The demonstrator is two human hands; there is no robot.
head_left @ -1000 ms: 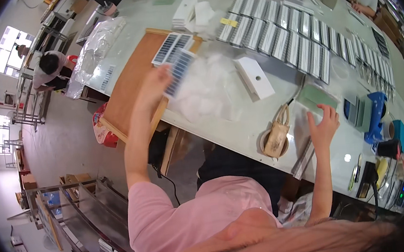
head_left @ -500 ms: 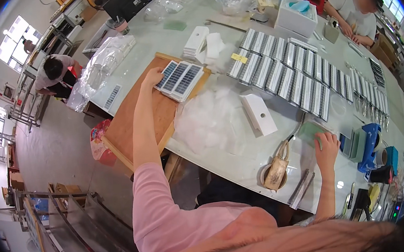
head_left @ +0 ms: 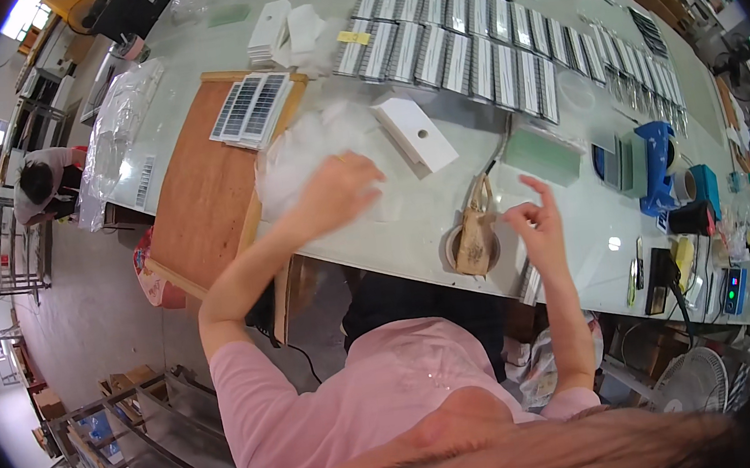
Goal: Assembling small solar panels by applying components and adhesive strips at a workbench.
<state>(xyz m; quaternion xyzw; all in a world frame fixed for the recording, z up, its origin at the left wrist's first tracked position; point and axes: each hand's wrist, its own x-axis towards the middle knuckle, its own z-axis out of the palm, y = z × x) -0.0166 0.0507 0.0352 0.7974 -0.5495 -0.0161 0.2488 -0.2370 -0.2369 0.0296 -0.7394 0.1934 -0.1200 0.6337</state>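
Judge the step in hand as a likely gap between grips, with the dark-celled panels (head_left: 248,110) lying together at the far end of the wooden tray (head_left: 191,180). Note left hand (head_left: 340,192) over the near part of the white padding (head_left: 293,151), fingers loosely spread, apparently empty. Note right hand (head_left: 536,217) above the surface (head_left: 377,250), beside the tan tool (head_left: 474,240) and near the green sheet (head_left: 542,157), index finger raised, others curled; cannot tell whether holding anything. For any next grip, probably align fingers with a thin edge and press lightly. Compared with half a second ago, observe left hand withdrawn from the panels, right hand shifted from the green sheet toward the tan tool
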